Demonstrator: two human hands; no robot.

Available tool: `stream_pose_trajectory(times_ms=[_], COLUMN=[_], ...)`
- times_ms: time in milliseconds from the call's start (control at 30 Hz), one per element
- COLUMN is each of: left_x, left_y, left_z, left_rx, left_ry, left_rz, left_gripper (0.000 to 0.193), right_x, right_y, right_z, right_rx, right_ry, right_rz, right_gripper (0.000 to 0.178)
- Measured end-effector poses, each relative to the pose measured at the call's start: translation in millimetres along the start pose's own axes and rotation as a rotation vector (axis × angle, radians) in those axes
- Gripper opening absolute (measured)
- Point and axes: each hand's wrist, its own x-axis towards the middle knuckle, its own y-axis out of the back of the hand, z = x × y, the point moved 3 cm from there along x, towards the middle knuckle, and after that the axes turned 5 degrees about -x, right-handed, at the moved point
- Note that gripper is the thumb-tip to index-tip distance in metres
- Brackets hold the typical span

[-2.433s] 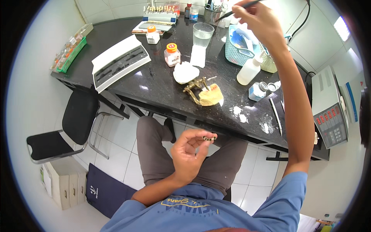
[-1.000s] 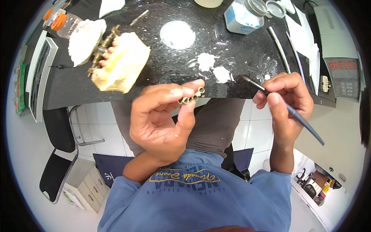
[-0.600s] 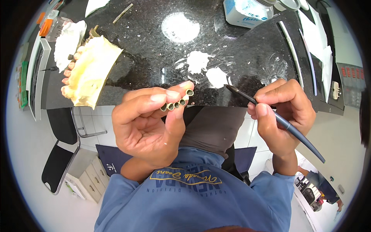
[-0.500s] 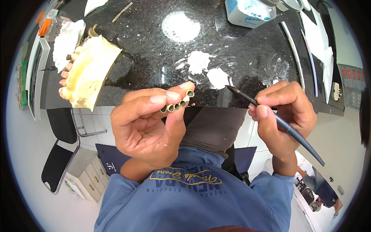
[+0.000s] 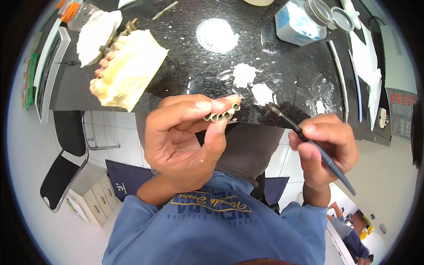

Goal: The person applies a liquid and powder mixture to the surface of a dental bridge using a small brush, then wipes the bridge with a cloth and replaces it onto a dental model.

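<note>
A dental bridge [image 5: 221, 116], a curved row of several hollow crowns with dark insides, is pinched between the thumb and fingers of my left hand [image 5: 183, 137]. The open ends of the crowns face up. In my right hand [image 5: 332, 143] is a fine brush [image 5: 289, 123] with a dark blue handle, held like a pen. Its pointed tip is just above the black counter, close beside a small white patch of paste or powder [image 5: 263, 94]. A second white patch [image 5: 244, 75] lies a little farther off.
A yellowish dental cast [image 5: 134, 64] with teeth sits at the left, beside a white plaster piece [image 5: 98, 39]. At the back right stands an open plastic jar [image 5: 298, 24]. Two thin sticks, one whitish [image 5: 338, 73] and one blue [image 5: 355, 86], lie along the right side.
My left hand has shifted right with the bridge. The brush has moved slightly lower in view, its tip off the white patch's edge. The whole view has also shifted.
</note>
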Motion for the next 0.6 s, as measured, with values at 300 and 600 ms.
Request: stream_pose_trajectory(times_ms=[300,600], left_x=[0.7,0.3], left_y=[2.9,2.3], left_z=[-0.1,-0.3], left_rx=[0.002,0.003], left_ry=[-0.013,-0.014], left_rz=[-0.006,0.011], left_gripper=[0.035,0.034], right_x=[6.0,9.4], right_y=[-29.4,-29.7], right_z=[-1.4,2.2], right_rx=[0.09,0.057], right_ry=[0.178,0.222], right_rz=[0.029,-0.018], right_gripper=[0.029,0.03])
